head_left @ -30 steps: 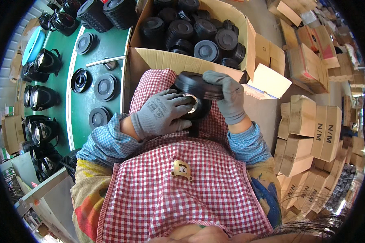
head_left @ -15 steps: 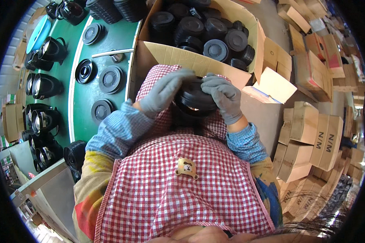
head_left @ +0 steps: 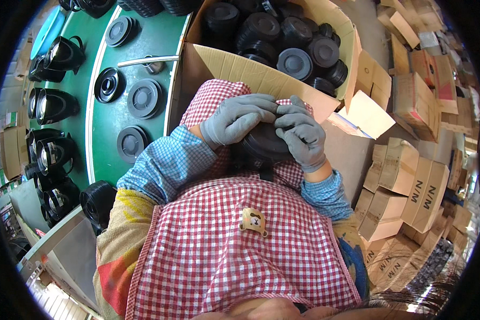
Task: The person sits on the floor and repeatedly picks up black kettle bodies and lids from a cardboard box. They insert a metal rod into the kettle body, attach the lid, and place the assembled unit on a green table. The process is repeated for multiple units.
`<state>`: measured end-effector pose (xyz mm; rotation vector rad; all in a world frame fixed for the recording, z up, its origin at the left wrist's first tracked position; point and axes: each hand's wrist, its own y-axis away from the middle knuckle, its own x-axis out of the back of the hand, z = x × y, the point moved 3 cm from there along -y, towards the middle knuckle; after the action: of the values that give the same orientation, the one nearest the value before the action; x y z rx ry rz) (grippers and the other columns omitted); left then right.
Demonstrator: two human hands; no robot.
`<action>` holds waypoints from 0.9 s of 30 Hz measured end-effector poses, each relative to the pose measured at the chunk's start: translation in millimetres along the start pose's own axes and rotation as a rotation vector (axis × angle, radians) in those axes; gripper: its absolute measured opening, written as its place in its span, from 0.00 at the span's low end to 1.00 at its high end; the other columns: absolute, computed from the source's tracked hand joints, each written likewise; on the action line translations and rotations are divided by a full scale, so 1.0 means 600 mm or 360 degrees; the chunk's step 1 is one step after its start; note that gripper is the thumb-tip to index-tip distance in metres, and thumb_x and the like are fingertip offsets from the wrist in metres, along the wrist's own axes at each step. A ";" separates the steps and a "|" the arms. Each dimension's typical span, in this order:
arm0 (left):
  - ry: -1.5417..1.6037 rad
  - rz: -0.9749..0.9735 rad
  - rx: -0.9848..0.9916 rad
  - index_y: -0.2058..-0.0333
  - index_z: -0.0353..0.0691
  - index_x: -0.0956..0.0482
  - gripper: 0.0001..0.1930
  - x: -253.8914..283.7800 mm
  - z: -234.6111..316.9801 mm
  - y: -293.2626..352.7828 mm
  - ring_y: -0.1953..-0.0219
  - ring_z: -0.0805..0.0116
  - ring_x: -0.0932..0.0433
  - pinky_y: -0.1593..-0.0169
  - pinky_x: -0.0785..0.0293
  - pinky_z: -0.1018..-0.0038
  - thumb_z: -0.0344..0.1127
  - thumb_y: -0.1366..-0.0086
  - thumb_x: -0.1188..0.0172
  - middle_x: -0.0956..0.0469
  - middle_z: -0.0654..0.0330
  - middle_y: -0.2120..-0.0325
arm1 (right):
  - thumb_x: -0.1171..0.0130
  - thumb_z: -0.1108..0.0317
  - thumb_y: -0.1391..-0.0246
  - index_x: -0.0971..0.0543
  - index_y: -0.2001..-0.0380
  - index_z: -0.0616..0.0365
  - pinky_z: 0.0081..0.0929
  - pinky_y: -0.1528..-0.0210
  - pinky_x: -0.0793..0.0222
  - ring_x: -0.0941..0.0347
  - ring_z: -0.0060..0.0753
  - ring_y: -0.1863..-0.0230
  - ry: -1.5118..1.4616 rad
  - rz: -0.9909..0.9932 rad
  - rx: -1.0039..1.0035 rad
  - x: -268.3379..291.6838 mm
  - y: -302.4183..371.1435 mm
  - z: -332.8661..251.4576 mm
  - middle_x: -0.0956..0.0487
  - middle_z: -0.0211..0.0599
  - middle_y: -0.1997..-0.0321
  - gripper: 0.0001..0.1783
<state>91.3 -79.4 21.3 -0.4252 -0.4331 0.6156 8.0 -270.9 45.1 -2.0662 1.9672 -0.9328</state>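
Over my lap is a round black lid (head_left: 265, 143), apparently on a dark pot whose body is mostly hidden. A dark strip, perhaps a handle, sticks out from its near side. My gloved left hand (head_left: 240, 120) lies across the lid's far left edge, fingers bent over it. On the far right edge, my gloved right hand (head_left: 304, 136) grips with curled fingers. The two hands' fingertips nearly meet at the far side. Both hands cover much of the rim.
An open cardboard box (head_left: 240, 66) of stacked black lids stands ahead. On the green table (head_left: 104, 152) at left are lids (head_left: 145, 99), a black ring-shaped part (head_left: 110, 85), a metal bar (head_left: 148, 61) and several black pots (head_left: 57, 106). Cardboard cartons (head_left: 397, 170) are piled at right.
The lid has tipped so its flat top now faces up toward me, and its glossy side no longer shows. My left hand has slid right across it; my right hand has shifted slightly.
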 end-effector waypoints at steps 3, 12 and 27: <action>-0.0100 -0.0033 -0.0123 0.55 0.29 0.18 0.23 0.000 0.002 -0.004 0.41 0.43 0.25 0.35 0.32 0.55 0.39 0.23 0.61 0.21 0.42 0.47 | 0.37 0.80 0.55 0.28 0.83 0.55 0.54 0.26 0.45 0.20 0.42 0.47 -0.0010 -0.0024 0.0006 0.001 0.000 0.007 0.15 0.36 0.64 0.12; -0.0111 -0.0166 -0.0070 0.54 0.28 0.20 0.20 -0.004 -0.005 0.002 0.41 0.43 0.26 0.35 0.33 0.55 0.37 0.24 0.59 0.22 0.40 0.48 | 0.38 0.78 0.51 0.26 0.79 0.58 0.49 0.30 0.39 0.22 0.43 0.49 -0.0233 0.0016 -0.0214 -0.009 0.022 0.028 0.17 0.37 0.63 0.08; -0.0343 -0.0137 0.0307 0.46 0.29 0.23 0.25 -0.003 0.043 0.030 0.32 0.41 0.35 0.30 0.42 0.56 0.48 0.25 0.53 0.30 0.40 0.38 | 0.59 0.71 0.33 0.25 0.40 0.66 0.35 0.25 0.47 0.37 0.44 0.28 -0.0297 -0.0131 -0.0609 -0.012 0.040 0.048 0.28 0.47 0.32 0.22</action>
<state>69.2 -60.9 33.1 -0.1561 -0.5884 0.6157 2.5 -276.3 7.6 -2.3440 2.1008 -0.3737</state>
